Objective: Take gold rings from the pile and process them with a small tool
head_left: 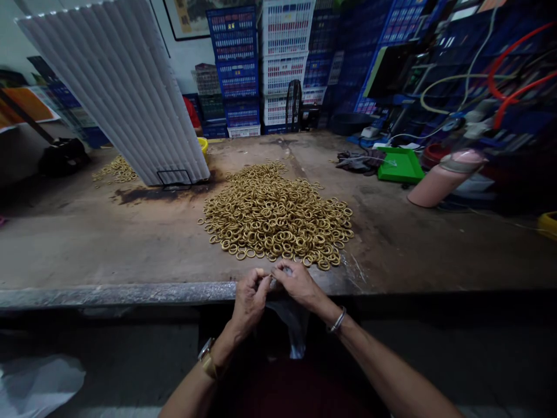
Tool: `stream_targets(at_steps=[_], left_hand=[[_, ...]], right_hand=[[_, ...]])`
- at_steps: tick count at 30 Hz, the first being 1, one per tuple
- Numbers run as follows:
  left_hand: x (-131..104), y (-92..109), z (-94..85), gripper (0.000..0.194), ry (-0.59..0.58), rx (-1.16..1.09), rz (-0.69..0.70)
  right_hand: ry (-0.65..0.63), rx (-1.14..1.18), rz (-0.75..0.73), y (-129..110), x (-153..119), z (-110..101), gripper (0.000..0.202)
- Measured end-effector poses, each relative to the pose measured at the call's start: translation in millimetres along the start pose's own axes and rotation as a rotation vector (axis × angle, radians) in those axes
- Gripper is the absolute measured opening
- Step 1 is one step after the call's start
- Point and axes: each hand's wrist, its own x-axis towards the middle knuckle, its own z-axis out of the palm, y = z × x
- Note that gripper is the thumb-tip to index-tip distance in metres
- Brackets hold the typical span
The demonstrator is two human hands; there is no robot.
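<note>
Two bare hands meet at the front edge of a worktable [404,249], just short of a broad heap of brass-colored rings [278,217]. The left hand [251,293], a watch [206,357] on its wrist, is partly curled, thumb and forefinger brought together; the right hand [298,284], a bracelet [338,320] on its wrist, pinches toward it, their fingertips meeting. Whether they grip a small item between them is too blurred to tell. The rings lie directly beyond both hands, the nearest close to the right hand's knuckles. A clear plastic bag [296,328] hangs below the hands. Behind the heap, to the left, a white corrugated panel [126,93] leans above the table.
</note>
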Motion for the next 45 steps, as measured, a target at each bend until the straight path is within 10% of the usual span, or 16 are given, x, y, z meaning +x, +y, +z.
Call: stream_targets(at_steps=[5, 13, 21, 31, 45], left_hand=[[1.3, 3.8, 0.1, 0.028, -0.129, -0.319, -0.291], [16.3, -10.6, 4.0, 0.03, -0.119, -0.443, -0.285], [16.7, -3.1, 5.6, 0.032, -0.079, -0.394, -0.265], [11.9, -5.1, 6.4, 0.033, -0.088, -0.392, -0.275], [-2.0, 3.7, -3.3, 0.021, -0.05, -0.843, -0.409]], right_hand=[[0.004, 0.065, 0.033, -1.6, 0.1, 1.1, 0.021], [0.07, 0.159, 0.106, 8.2, 14.8, 1.6, 0.018], [0.016, -0.491, -0.242, 10.8, 3.9, -4.5, 0.015], [-0.152, -0.732, -0.179, 10.6, 2.4, -3.9, 0.019], [0.176, -0.857, -0.097, 11.9, 23.4, -11.9, 0.023]])
